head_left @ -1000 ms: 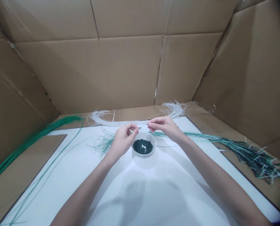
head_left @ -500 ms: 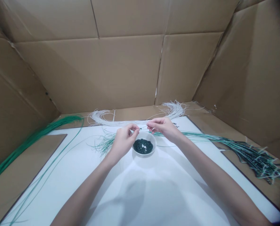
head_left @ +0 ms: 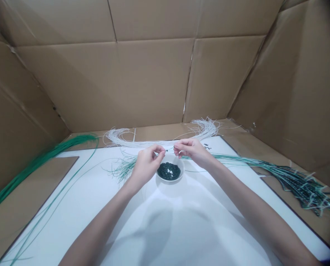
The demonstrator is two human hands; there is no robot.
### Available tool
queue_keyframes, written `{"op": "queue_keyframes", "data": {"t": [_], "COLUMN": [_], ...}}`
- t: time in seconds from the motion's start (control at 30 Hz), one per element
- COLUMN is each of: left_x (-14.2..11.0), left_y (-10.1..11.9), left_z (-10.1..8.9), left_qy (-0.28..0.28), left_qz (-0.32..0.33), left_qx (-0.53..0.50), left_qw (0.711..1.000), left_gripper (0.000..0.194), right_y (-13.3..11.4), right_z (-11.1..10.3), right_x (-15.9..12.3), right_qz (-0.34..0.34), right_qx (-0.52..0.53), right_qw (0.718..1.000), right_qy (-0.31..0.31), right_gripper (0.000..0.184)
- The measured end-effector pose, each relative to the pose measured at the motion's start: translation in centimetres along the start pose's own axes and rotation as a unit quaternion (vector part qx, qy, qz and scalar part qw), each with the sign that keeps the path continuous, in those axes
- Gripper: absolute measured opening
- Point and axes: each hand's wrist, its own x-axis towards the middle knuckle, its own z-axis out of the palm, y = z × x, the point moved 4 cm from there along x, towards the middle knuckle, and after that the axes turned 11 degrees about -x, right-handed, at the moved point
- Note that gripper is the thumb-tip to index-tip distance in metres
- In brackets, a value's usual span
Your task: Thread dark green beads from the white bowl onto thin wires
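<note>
Above the bowl, my left hand (head_left: pixel 150 160) is closed in a pinch at one end of a short stretch of thin green cord (head_left: pixel 171 148). A small dark bead (head_left: pixel 167 150) sits on that cord, just off my left fingertips. My right hand (head_left: pixel 191 150) pinches the cord's other side, a little to the right. Under both hands stands a white bowl (head_left: pixel 182 172) holding many dark green beads (head_left: pixel 165 171), with a pale patch among them. My fingers hide the cord's ends.
Green cords (head_left: pixel 231 158) run behind the bowl to a beaded bundle (head_left: pixel 306 188) at right. White cords (head_left: pixel 154 143) lie along the back. A green cord bundle (head_left: pixel 51 155) lies at left. Loose dark beads (head_left: pixel 207 146) sit behind my right hand. Cardboard walls (head_left: pixel 148 85) enclose the white table (head_left: pixel 126 236).
My hands stay almost in place, both still pinching. The bead beside my left fingertips has shifted very slightly, and the green cord between the hands shows more clearly.
</note>
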Motion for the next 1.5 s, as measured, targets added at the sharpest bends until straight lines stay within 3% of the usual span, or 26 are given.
{"op": "queue_keyframes", "data": {"t": [0.43, 0.77, 0.97, 1.1, 1.5], "left_x": [0.1, -0.1, 0.0, 0.2, 0.1], "left_y": [0.1, -0.1, -0.3, -0.7, -0.7], "left_z": [0.0, 0.2, 0.3, 0.1, 0.5], "left_qy": [-0.003, -0.002, -0.004, 0.011, -0.009], "left_qz": [-0.005, 0.017, 0.007, -0.006, -0.002], "left_qx": [0.012, 0.03, 0.011, 0.004, -0.016], "left_qw": [1.0, 0.999, 1.0, 1.0, 1.0], "left_gripper": [0.019, 0.019, 0.02, 0.019, 0.02], "right_y": [0.0, -0.3, -0.2, -0.1, 0.1], "right_z": [0.0, 0.1, 0.0, -0.2, 1.1], "right_x": [-0.1, -0.3, -0.1, -0.1, -0.2], "right_qz": [-0.008, -0.027, -0.026, -0.019, -0.042], "right_qx": [-0.002, -0.089, -0.053, -0.027, -0.119], "right_qw": [1.0, 0.995, 0.998, 0.999, 0.992], "right_qy": [-0.008, 0.017, 0.036, 0.005, 0.01], "right_gripper": [0.024, 0.026, 0.024, 0.025, 0.025]}}
